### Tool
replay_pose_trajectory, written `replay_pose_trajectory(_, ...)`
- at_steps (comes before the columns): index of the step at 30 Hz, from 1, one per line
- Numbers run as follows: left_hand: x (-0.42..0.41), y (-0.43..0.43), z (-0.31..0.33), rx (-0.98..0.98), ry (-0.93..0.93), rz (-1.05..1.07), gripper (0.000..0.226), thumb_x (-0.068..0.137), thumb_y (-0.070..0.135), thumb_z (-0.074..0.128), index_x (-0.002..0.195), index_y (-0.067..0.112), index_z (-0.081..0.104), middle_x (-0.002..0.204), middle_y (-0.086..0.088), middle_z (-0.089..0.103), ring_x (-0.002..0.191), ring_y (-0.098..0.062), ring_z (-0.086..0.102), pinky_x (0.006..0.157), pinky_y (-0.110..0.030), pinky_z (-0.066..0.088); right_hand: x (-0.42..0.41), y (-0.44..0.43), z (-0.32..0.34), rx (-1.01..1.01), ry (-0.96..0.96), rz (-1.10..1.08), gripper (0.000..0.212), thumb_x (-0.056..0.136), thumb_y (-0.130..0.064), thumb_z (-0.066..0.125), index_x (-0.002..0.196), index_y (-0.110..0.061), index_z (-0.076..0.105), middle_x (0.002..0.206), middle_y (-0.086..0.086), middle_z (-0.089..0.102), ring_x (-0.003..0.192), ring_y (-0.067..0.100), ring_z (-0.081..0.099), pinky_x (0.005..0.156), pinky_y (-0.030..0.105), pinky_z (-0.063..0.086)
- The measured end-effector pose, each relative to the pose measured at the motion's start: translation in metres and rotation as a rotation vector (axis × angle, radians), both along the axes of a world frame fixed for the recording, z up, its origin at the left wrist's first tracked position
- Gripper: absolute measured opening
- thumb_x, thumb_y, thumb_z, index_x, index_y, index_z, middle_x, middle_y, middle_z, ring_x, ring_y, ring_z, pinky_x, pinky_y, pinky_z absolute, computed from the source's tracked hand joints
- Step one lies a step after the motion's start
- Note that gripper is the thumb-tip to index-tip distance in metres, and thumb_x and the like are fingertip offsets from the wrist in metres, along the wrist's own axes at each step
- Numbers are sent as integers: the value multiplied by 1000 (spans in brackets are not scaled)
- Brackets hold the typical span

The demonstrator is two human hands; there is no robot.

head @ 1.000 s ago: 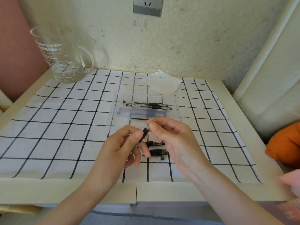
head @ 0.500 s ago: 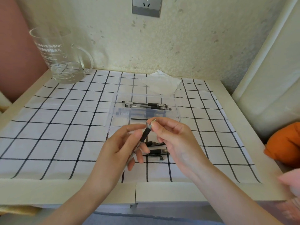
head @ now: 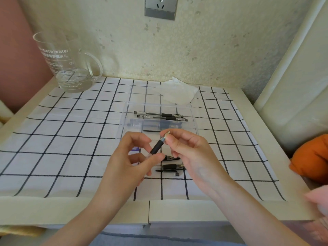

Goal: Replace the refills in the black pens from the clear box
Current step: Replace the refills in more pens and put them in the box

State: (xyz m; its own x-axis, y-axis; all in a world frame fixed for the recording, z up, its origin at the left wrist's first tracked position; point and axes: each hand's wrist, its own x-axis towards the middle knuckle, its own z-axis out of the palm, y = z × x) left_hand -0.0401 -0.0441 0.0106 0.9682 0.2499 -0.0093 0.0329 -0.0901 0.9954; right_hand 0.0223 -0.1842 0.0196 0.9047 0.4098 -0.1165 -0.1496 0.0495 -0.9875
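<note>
My left hand (head: 129,162) holds the clear barrel of a black pen (head: 157,147) tilted up to the right, above the checked cloth. My right hand (head: 188,153) pinches the pen's metal tip (head: 166,135) between thumb and forefinger. Under my hands lie other black pens or pen parts (head: 171,167) on the cloth, partly hidden. Behind them stands the clear box (head: 194,119) with two black pens (head: 159,116) inside, and a thin black refill (head: 150,131) lies at its front.
A glass jug (head: 67,66) with a little water stands at the back left. A white tissue (head: 177,93) lies behind the box. An orange cushion (head: 312,157) is at the right edge. The checked cloth (head: 53,139) covers the table.
My left fingers have shifted along the pen barrel, and the pen now shows more of its black grip. My right hand stays pinched on the tip.
</note>
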Motion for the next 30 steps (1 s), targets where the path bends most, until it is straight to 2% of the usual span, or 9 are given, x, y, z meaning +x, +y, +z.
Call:
replay_pose_trajectory(3, 0, 1, -1, -1, -18, -1, 14, 75, 21, 69, 81, 15, 58, 68, 4, 61, 49, -7, 56, 38, -21, 41, 1, -1, 0, 5, -8, 4, 12, 83, -20, 64, 90, -17, 73, 82, -6, 68, 69, 8, 49, 66, 22, 37)
replay_pose_trajectory(5, 0, 1, 0, -42, -26, -32, 19, 77, 29, 59, 87, 13, 62, 69, -1, 66, 56, -10, 60, 40, -22, 44, 2, -2, 0, 5, -11, 6, 16, 80, -25, 64, 90, -18, 74, 80, -5, 66, 66, 11, 44, 66, 22, 37)
replay_pose_trajectory(7, -1, -1, 1, -94, -32, -64, 27, 79, 32, 51, 98, 16, 62, 68, -3, 67, 53, -12, 58, 38, -21, 41, 2, -2, 0, 5, -20, 7, 20, 75, -29, 65, 90, -18, 74, 79, -4, 65, 64, 11, 42, 65, 21, 38)
replay_pose_trajectory(12, 1, -1, 4, -112, -4, -53, 27, 71, 32, 61, 95, 21, 58, 62, -2, 65, 39, -8, 36, 37, -15, 30, 2, -1, -3, 5, -16, 10, 20, 77, -28, 64, 91, -17, 74, 77, -5, 64, 66, 13, 42, 64, 21, 38)
replay_pose_trajectory(19, 0, 3, 1, -43, 2, -19, 24, 68, 38, 62, 87, 25, 60, 68, -1, 69, 46, -7, 48, 45, -14, 39, 15, -11, 6, 95, 10, -75, 28, 70, -25, 71, 93, -10, 73, 68, -6, 62, 63, 13, 46, 65, 22, 40)
replay_pose_trajectory(21, 1, 5, 1, -48, -17, 10, 22, 70, 37, 61, 87, 23, 60, 66, 1, 68, 46, -6, 48, 44, -14, 38, 19, -18, 10, -12, -55, -39, 20, 72, -22, 74, 89, -12, 73, 72, -5, 66, 62, 11, 50, 63, 21, 43)
replay_pose_trajectory(24, 3, 6, 0, -45, -25, 28, 12, 78, 27, 63, 88, 20, 60, 65, 2, 67, 46, -7, 47, 43, -13, 36, 12, -20, 12, -388, -244, 192, 9, 75, -16, 77, 82, -19, 71, 76, -5, 69, 66, 3, 58, 61, 16, 46)
replay_pose_trajectory(26, 3, 6, -1, -38, -26, 25, 6, 81, 23, 63, 87, 22, 61, 64, 2, 67, 46, -7, 47, 43, -12, 35, 4, -16, 7, -596, -317, 331, 10, 76, -17, 77, 81, -21, 68, 73, -8, 64, 63, -4, 52, 60, 12, 43)
replay_pose_trajectory(30, 2, 3, -1, -15, -30, -7, 18, 73, 34, 62, 86, 23, 60, 64, 3, 66, 46, -7, 47, 46, -11, 37, -3, -10, -2, -995, -635, 451, 9, 80, -28, 71, 85, -25, 64, 76, -10, 51, 75, 2, 44, 65, 21, 40)
